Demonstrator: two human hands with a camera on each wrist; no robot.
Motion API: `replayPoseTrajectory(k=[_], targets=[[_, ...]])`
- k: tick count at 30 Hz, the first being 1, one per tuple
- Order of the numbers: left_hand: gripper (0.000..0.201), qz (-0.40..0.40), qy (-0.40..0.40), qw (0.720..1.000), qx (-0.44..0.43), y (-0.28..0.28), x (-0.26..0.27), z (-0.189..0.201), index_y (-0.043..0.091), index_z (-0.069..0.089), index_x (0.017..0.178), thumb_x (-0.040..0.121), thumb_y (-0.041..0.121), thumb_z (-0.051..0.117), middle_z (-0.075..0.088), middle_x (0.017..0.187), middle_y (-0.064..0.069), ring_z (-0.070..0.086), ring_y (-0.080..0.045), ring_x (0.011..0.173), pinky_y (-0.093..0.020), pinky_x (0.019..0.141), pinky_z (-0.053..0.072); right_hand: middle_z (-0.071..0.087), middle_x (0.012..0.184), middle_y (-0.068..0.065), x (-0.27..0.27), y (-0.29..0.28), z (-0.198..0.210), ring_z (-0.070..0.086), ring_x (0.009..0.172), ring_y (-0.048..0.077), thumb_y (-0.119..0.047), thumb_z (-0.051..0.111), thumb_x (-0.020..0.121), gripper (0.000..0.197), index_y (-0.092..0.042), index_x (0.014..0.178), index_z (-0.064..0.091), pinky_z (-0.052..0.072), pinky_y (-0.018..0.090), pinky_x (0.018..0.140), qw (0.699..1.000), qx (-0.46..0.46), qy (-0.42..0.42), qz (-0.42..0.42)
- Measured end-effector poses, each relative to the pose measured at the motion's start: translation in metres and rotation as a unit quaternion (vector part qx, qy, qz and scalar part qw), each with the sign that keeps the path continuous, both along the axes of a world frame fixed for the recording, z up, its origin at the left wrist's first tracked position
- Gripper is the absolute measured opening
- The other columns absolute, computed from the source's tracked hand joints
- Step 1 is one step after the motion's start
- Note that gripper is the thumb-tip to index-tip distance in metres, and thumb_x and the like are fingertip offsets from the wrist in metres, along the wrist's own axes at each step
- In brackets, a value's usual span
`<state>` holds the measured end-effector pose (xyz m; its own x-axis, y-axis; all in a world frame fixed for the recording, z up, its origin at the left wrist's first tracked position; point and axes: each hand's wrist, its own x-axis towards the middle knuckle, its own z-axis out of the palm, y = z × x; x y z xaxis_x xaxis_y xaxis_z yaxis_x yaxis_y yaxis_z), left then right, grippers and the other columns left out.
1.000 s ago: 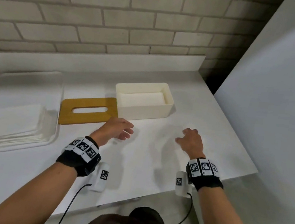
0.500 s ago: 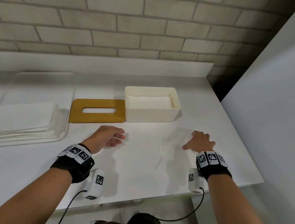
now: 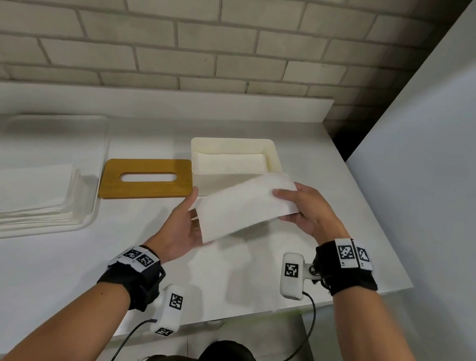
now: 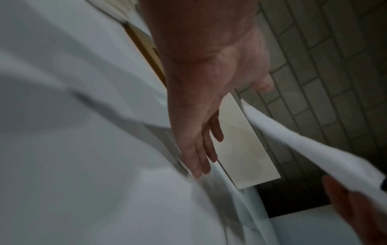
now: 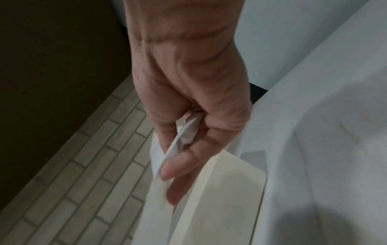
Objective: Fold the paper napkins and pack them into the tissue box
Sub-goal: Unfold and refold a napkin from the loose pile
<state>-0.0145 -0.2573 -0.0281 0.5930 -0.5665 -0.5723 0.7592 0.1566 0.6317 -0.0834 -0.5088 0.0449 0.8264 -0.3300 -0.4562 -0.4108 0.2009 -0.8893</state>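
Note:
A folded white napkin (image 3: 242, 208) hangs in the air just in front of the cream tissue box (image 3: 215, 182), tilted up to the right. My right hand (image 3: 289, 204) pinches its right end between thumb and fingers; the right wrist view shows the napkin (image 5: 159, 207) clamped in that hand (image 5: 188, 119). My left hand (image 3: 193, 219) lies palm up with straight fingers under the napkin's left end. In the left wrist view its fingers (image 4: 201, 149) are straight and the napkin (image 4: 303, 145) runs beside them. The box is open, with white napkins (image 3: 230, 163) inside.
The wooden lid (image 3: 145, 190) with a slot lies left of the box. A stack of unfolded napkins (image 3: 18, 198) sits on a clear tray (image 3: 57, 125) at far left. A brick wall stands behind, a white panel at right, and the table edge is near me.
Both hands were flat on the table over a napkin. Now the napkin is folded and lifted off the table toward the box, pinched by the right hand, with the left hand beneath it.

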Motion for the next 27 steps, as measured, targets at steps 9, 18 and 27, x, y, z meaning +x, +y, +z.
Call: replayPoseTrajectory(k=[9,18,27], targets=[[0.025,0.017,-0.05,0.994,0.091,-0.009,-0.003,0.004,-0.003,0.062,0.115,0.089,-0.001,0.062,0.063,0.126,-0.019,0.065,-0.034,0.108,-0.039,0.081,0.06,0.073,0.098,0.008,-0.008,-0.01,-0.04,0.071,0.081,0.021,-0.016,0.072,0.085,0.021,-0.006,0.102,0.067,0.058,0.032,0.066,0.997,-0.039,0.07,0.011],[0.036,0.071,-0.073,0.964,0.245,0.035,0.005,-0.016,-0.011,0.066,0.108,0.073,-0.009,0.071,0.068,0.102,-0.016,0.063,-0.026,0.093,-0.037,0.072,0.054,0.054,0.129,0.011,-0.035,-0.076,-0.074,0.05,0.122,0.031,-0.04,0.085,0.065,0.083,-0.011,0.131,0.043,0.043,0.048,0.101,0.781,-0.486,0.369,0.135],[0.033,0.073,-0.073,0.963,0.251,0.047,0.011,-0.021,-0.008,0.053,0.121,0.088,-0.008,0.057,0.059,0.109,-0.016,0.054,-0.032,0.111,-0.045,0.085,0.047,0.065,0.112,0.014,-0.03,-0.069,-0.087,0.06,0.108,0.034,-0.033,0.087,0.061,0.063,-0.004,0.111,0.061,0.05,0.042,0.094,0.818,-0.458,0.333,0.099]])
